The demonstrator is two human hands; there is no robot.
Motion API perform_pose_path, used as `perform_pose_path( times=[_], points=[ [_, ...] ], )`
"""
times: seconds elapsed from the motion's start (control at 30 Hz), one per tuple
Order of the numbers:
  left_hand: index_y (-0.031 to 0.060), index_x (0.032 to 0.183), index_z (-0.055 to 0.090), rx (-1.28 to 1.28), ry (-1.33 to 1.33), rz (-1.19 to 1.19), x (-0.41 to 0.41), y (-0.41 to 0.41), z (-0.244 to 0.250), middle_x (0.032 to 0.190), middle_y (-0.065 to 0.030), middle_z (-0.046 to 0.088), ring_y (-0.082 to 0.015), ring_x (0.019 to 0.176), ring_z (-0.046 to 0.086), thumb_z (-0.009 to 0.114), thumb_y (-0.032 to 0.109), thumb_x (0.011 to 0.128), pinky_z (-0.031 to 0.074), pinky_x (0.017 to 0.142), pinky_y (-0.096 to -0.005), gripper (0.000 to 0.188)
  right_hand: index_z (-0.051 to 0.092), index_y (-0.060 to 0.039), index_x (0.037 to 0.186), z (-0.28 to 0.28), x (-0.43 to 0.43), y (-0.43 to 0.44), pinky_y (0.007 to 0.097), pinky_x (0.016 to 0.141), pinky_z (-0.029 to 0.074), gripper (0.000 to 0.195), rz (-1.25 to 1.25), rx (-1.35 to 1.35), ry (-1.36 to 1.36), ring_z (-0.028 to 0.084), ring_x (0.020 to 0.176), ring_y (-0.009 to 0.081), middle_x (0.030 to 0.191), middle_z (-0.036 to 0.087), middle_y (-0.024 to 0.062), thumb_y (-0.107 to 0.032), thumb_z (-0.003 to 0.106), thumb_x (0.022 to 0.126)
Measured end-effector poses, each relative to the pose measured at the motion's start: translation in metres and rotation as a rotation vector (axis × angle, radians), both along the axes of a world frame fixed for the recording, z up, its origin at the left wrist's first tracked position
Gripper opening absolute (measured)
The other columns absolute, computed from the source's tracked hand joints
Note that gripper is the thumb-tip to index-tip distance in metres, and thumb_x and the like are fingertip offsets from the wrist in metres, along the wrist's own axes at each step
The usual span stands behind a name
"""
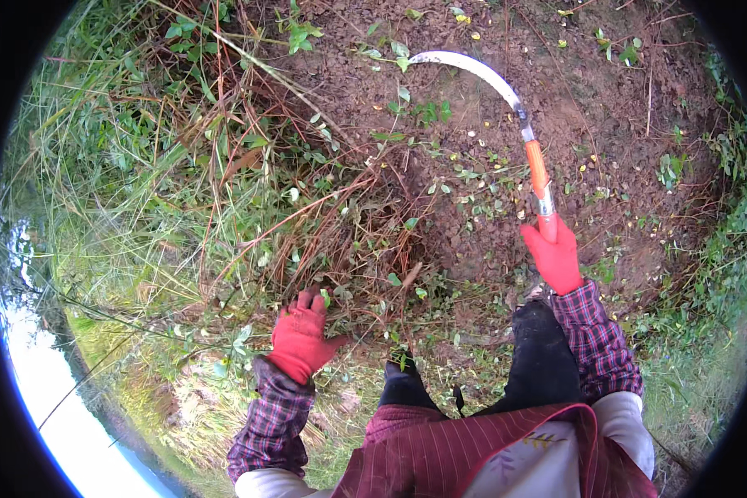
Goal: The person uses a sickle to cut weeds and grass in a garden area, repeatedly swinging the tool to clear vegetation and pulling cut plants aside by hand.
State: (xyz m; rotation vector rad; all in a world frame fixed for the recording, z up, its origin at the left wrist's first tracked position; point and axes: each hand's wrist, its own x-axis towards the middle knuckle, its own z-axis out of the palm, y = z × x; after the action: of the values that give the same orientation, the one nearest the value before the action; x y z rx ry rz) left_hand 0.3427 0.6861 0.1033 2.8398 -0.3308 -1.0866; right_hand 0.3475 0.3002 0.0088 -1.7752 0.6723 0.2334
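A sickle (pixel 537 167) with an orange handle and a curved, pale metal blade is held in my right hand (pixel 553 252), which wears a red glove. Its blade arcs up and to the left over brown soil, and the tip touches or overlaps small green leaves. My left hand (pixel 306 333), also in a red glove, reaches palm down to the edge of a heap of weeds and reddish stems (pixel 324 249). The thumb is spread away from the fingers. The fingertips are partly lost among the leaves, and no grip on a stem shows.
Tall grass and tangled weeds (pixel 131 168) cover the left side. Bare brown soil (pixel 473 236) with scattered leaves lies ahead and to the right. Green plants (pixel 731 249) line the right edge. My dark-clad legs (pixel 544 355) stand close below the hands.
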Motion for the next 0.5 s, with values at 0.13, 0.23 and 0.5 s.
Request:
perform_pose_path(
  times=[0.13,0.23,0.5],
  points=[
    [0.0074,0.127,0.041,-0.254,-0.512,0.171,0.055,-0.083,0.033,0.107,-0.0146,0.055,-0.0325,0.1,0.054,0.08,0.035,0.061,0.047,0.082,-0.0375,0.082,0.051,-0.0023,0.087,-0.011,-0.034,-0.038,0.0405,0.055,0.044,0.029,0.396,-0.521,0.068,0.059,0.064,0.0337,0.07,0.058,0.0174,-0.024,0.068,0.077],
    [-0.0055,0.133,0.028,-0.39,-0.856,0.155,0.1,-0.136,0.009,0.132,-0.0266,0.037,-0.0393,0.121,0.038,0.077,0.052,0.057,0.035,0.097,-0.0453,0.108,0.051,-0.0033,0.088,-0.011,-0.057,-0.042,0.0463,0.06,0.044,0.03,0.351,-0.366,0.119,0.055,0.074,0.0437,0.076,0.057,0.0229,-0.026,0.067,0.077],
    [-0.0087,0.135,0.021,0.063,-0.243,0.506,0.109,-0.162,-0.169,0.131,-0.0244,0.042,-0.0303,0.113,0.051,0.074,0.055,0.059,0.039,0.093,-0.0436,0.112,0.055,-0.0034,0.09,0.018,-0.025,-0.06,0.0394,0.058,0.046,0.028,0.301,-0.341,0.122,0.061,0.063,0.0296,0.07,0.059,0.0175,-0.025,0.067,0.077]
  ],
)
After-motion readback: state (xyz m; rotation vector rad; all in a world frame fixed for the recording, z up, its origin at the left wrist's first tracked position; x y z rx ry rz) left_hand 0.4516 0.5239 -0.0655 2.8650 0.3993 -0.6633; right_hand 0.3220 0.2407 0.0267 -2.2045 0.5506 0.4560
